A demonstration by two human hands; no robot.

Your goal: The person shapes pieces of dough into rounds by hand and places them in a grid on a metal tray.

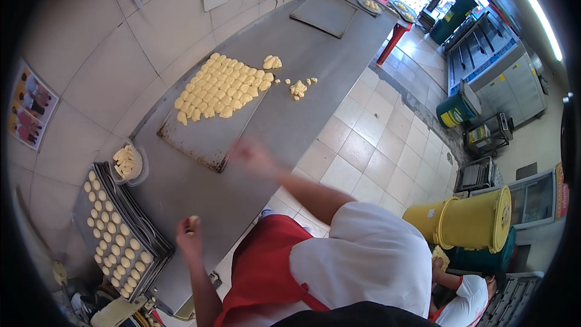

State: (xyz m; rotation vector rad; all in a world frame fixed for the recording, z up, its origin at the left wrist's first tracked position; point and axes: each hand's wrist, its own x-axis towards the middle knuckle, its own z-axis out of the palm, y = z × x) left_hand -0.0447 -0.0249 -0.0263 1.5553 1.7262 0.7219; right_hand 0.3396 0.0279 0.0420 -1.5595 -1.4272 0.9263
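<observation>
My left hand (189,242) is above the near edge of the metal table, its fingers closed round a small pale piece of dough (192,221). Smeared by motion, my right hand (249,152) passes over the table beside the near corner of a worn baking tray (184,152); its fingers cannot be made out. Many cut dough pieces (221,88) lie packed together on that tray's far part. Loose dough lumps (298,89) rest on the table to their right, and another lump (272,62) sits beyond them.
At left, stacked trays (158,236) carry rounded dough balls (115,230) on top. Beside them stands a plastic container (144,172) of pale yellow pieces. Another flat tray (325,14) lies farther along the table (266,30). Yellow drums (466,219) and a co-worker (469,297) are at right.
</observation>
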